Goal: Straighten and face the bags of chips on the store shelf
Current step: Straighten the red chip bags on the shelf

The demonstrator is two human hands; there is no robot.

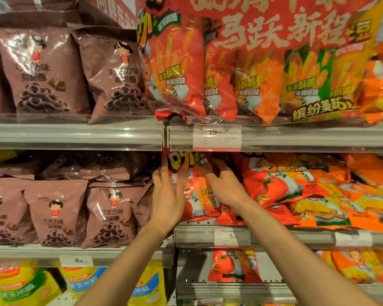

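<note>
The left hand, fingers spread flat, presses the left edge of a red chip bag on the middle shelf, while the right hand grips its right side, beside brown bags and orange bags.

The red chip bag is glossy, crinkled plastic film. The brown bags shine likewise. The shelf edge is smooth grey metal behind clear plastic.
</note>
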